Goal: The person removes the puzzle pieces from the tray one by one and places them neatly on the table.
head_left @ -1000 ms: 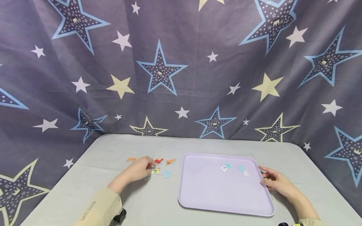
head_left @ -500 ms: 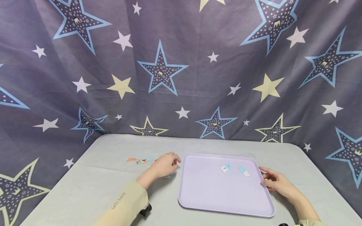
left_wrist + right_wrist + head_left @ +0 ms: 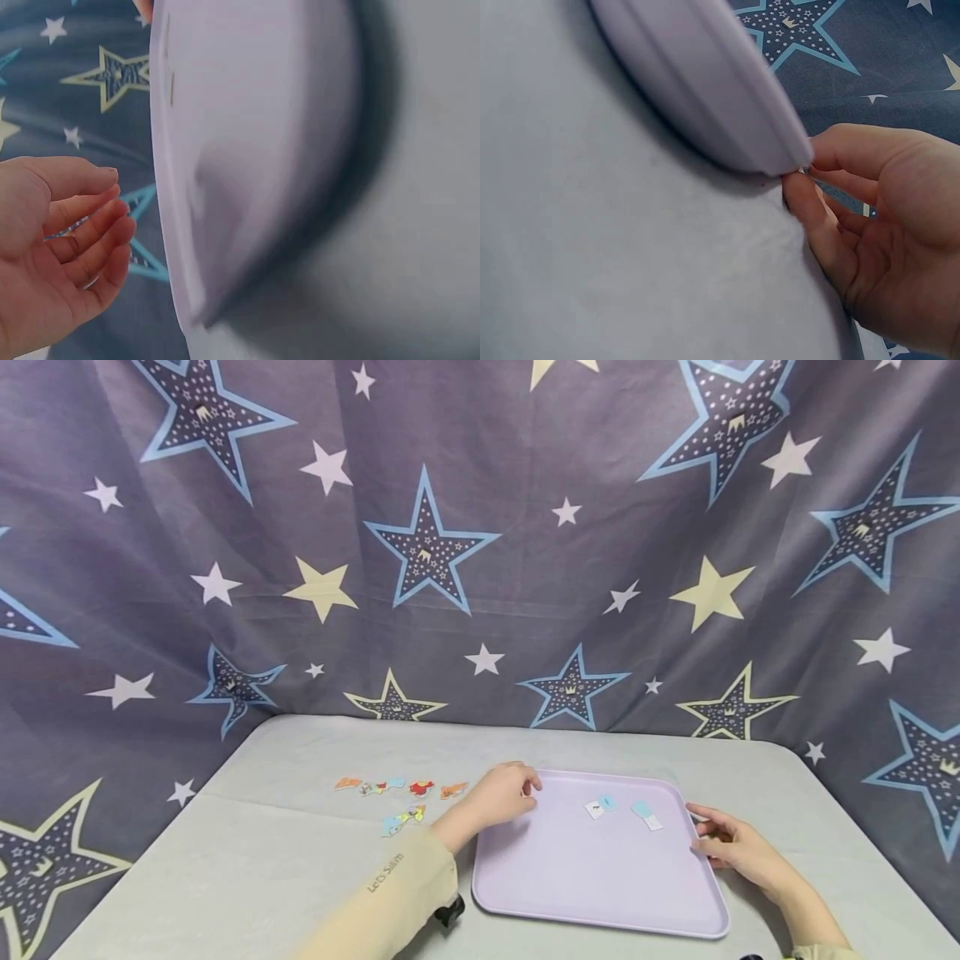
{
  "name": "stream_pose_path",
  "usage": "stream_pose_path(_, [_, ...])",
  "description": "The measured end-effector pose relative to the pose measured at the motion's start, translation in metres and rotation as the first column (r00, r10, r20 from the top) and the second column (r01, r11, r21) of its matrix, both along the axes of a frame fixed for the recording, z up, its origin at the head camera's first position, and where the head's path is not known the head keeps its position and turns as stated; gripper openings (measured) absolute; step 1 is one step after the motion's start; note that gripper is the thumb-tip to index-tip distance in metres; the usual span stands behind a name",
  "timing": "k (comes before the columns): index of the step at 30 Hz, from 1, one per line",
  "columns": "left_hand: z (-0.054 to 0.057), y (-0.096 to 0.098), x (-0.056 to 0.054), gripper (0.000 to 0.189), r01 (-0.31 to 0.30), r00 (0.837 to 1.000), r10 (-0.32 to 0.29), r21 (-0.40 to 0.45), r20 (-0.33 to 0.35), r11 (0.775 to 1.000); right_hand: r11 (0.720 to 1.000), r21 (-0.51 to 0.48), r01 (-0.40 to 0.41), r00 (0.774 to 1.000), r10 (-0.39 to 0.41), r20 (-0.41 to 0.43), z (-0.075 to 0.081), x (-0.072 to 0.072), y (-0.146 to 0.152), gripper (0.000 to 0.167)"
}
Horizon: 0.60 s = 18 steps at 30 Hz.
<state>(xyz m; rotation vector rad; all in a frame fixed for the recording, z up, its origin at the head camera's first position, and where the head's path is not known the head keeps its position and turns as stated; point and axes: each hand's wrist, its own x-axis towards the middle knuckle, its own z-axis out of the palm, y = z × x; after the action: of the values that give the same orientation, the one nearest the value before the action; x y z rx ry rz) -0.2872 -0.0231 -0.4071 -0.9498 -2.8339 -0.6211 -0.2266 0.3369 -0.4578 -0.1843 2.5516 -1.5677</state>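
My left hand (image 3: 504,793) hovers over the left rim of a lilac tray (image 3: 585,877). Its fingers are loosely curled, and the left wrist view shows nothing between them. At the tray's right side, the rim lies between the thumb and fingers of my right hand (image 3: 738,843), as the right wrist view shows. On the tray lie small flat puzzle-like pieces, a blue-and-white pair (image 3: 595,809) and another blue-and-white pair (image 3: 652,821). Left of the tray are more colourful pieces, among them a red one (image 3: 422,788), an orange one (image 3: 348,783) and a yellow one (image 3: 414,813).
A pale grey cloth (image 3: 225,877) covers the table under the tray and pieces. Behind it hangs a dark curtain (image 3: 495,610) printed with stars. The left sleeve (image 3: 405,885) hides part of the table beside the tray.
My left hand has moved right, from among the loose pieces to above the tray's left rim. My right hand and the tray have stayed in place.
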Motion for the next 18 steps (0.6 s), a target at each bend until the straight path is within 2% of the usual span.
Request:
stream_pose_path(3, [0.001,0.014,0.0,0.017,0.012,1.0,-0.012,0.017,0.005,1.0,1.0,0.005,0.006,1.0,-0.006,0.001,-0.001,0.0,0.0,0.063])
stream_pose_path(6, [0.001,0.026,0.001,0.018,0.01,0.999,-0.012,0.038,0.04,0.999,1.0,0.009,0.011,1.0,-0.011,-0.004,-0.001,0.0,0.0,0.063])
stream_pose_path(14, [-0.004,0.055,0.0,0.026,-0.002,0.997,0.0,0.028,0.083,1.0,1.0,0.007,0.005,1.0,-0.005,-0.014,-0.002,0.0,0.0,0.062])
stream_pose_path(18, [-0.009,0.065,-0.001,0.032,-0.007,0.992,0.002,0.041,0.125,0.999,1.0,0.006,0.004,1.0,-0.004,-0.01,-0.002,-0.001,0.0,0.062])
